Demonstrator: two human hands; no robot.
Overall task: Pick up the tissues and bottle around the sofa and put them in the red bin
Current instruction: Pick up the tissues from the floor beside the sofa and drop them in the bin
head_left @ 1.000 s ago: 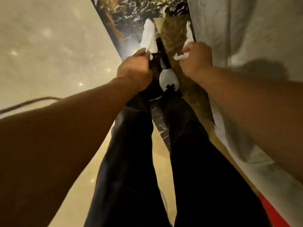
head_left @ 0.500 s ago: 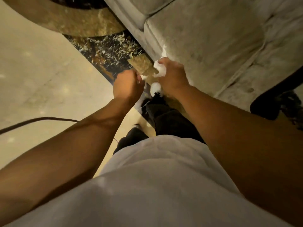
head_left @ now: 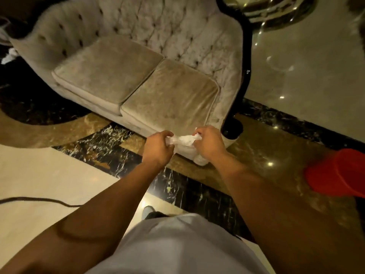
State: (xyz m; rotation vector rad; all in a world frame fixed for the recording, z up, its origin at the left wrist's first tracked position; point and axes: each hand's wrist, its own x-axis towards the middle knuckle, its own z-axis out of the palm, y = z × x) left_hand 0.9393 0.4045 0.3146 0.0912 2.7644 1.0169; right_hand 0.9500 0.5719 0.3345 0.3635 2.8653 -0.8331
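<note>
My left hand and my right hand are held close together in front of the sofa's right front corner, both gripping crumpled white tissues bunched between them. A white wad hangs below my right hand. The beige tufted sofa stands just beyond my hands. The red bin sits on the floor at the right edge, partly cut off. More white tissue lies on the floor at the sofa's far left end. No bottle is visible.
A dark cable runs across the pale floor at the left. The sofa's black curved leg and frame stands right of my hands. A glossy round table base is at the top right. My shoe shows below.
I have straightened up from bending low over the floor; the view rose from my legs to the whole sofa and red bin. My hands lifted the tissues and came together.
</note>
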